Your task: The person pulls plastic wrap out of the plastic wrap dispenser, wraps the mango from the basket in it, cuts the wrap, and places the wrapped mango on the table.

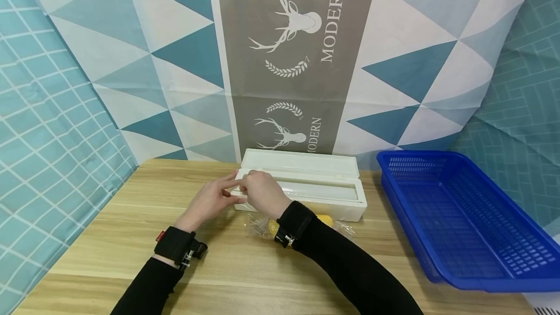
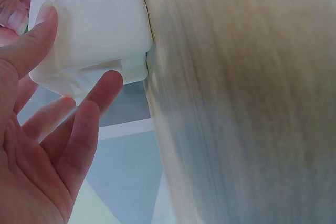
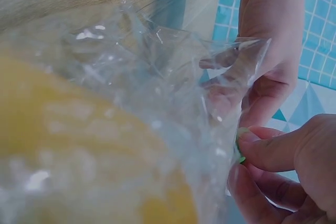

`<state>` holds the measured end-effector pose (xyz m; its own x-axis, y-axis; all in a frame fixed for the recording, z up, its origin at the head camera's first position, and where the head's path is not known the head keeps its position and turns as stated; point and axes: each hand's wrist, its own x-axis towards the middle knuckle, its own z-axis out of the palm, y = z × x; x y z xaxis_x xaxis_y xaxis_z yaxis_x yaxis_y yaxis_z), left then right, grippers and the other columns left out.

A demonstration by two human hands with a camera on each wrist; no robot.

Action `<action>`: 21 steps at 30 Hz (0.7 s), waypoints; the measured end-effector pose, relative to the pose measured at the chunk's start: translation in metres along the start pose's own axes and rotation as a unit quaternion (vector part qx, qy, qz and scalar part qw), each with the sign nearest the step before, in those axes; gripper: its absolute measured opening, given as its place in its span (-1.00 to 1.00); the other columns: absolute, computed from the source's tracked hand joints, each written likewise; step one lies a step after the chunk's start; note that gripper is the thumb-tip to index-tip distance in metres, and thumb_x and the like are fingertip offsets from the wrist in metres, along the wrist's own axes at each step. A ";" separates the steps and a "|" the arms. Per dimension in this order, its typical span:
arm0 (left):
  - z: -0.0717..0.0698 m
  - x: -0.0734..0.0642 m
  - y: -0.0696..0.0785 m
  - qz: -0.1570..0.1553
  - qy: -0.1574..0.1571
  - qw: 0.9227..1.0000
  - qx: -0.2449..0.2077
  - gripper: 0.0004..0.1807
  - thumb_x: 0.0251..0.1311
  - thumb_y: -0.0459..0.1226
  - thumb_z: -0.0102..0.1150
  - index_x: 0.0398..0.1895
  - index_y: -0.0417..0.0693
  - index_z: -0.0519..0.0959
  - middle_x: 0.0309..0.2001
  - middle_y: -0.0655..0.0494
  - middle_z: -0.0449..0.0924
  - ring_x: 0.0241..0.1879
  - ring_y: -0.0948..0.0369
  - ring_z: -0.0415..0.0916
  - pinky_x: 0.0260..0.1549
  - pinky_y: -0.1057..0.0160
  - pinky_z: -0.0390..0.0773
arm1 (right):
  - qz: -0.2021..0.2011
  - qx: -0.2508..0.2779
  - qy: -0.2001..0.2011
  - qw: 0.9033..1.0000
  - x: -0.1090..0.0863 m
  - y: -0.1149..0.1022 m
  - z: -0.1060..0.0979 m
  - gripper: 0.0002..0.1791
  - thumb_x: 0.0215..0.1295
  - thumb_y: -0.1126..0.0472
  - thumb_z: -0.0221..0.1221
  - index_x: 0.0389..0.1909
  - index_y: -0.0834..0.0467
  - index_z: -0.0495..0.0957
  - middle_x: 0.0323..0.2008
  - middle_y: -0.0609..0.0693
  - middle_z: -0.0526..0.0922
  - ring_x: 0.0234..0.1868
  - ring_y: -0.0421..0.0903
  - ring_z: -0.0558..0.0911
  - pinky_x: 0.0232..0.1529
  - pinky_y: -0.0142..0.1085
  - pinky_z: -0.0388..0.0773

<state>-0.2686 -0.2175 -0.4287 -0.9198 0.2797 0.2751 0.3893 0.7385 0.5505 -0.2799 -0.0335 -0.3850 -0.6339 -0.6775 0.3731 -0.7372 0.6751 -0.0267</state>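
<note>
In the head view, a long white box [image 1: 350, 210] is sitting lengthwise across the far part of a wood-grained surface [image 1: 245, 276], its lid [image 1: 299, 163] leaning back behind it, which is probably keeping the top accessible from the person's side. A pale, glossy strip [image 1: 312, 190] is lying along the box's hollow. The left hand [image 1: 212, 201] and the right hand [image 1: 264, 193] are meeting at the box's left end — the right forearm is crossing above a yellow object [image 1: 325, 219] in clear plastic wrapping [image 1: 258, 226], which is resting just in front of the box. A blue basket [image 1: 455, 222] is standing to the right, beyond the hands' working space. In the left wrist view, the left thumb is pressing flat against the box while the other fingers are spreading loosely around its end, seemingly bracing it so that it will not slide; the right fingertips are showing at the edge, close to the left thumb. In the right wrist view, the crinkled wrapping and its yellow contents are filling the foreground, hiding part of the left hand behind them. The right thumb and forefinger are pinching a small green piece [image 3: 241, 159] — a fingertip hold, likely chosen because the piece is so little; what it belongs to is too small to tell.
</note>
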 end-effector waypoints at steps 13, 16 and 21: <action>0.000 0.000 0.001 0.004 -0.005 1.000 0.011 -0.44 0.01 0.16 0.17 0.16 0.42 0.44 0.35 0.15 0.18 -0.46 0.42 0.48 -0.57 0.26 0.42 | 0.004 0.007 -0.024 1.000 -0.004 0.004 -0.003 -0.85 0.17 0.29 0.15 -0.39 -0.01 0.66 -0.46 -0.17 0.54 -0.38 -0.26 0.50 -0.27 -0.49 0.39; 0.000 0.001 0.001 0.005 -0.004 1.000 0.012 -0.43 0.01 0.15 0.18 0.16 0.41 0.44 0.35 0.14 0.18 -0.46 0.41 0.48 -0.58 0.25 0.42 | 0.007 0.012 -0.025 1.000 -0.004 0.005 -0.004 -0.84 0.15 0.31 0.15 -0.41 0.00 0.65 -0.48 -0.18 0.52 -0.40 -0.27 0.50 -0.29 -0.50 0.39; 0.000 0.001 0.002 0.004 -0.004 1.000 0.010 -0.44 0.00 0.11 0.21 0.16 0.40 0.45 0.35 0.12 0.18 -0.51 0.39 0.47 -0.62 0.25 0.40 | 0.008 0.017 -0.026 0.999 -0.005 0.006 -0.005 -0.83 0.09 0.33 0.18 -0.41 -0.01 0.66 -0.47 -0.19 0.54 -0.38 -0.27 0.50 -0.28 -0.48 0.41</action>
<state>-0.2685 -0.2160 -0.4276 -0.9173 0.2903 0.2727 0.3952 0.7481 0.5330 -0.2805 -0.0247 -0.3825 -0.6566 -0.6814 0.3233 -0.7337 0.6764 -0.0644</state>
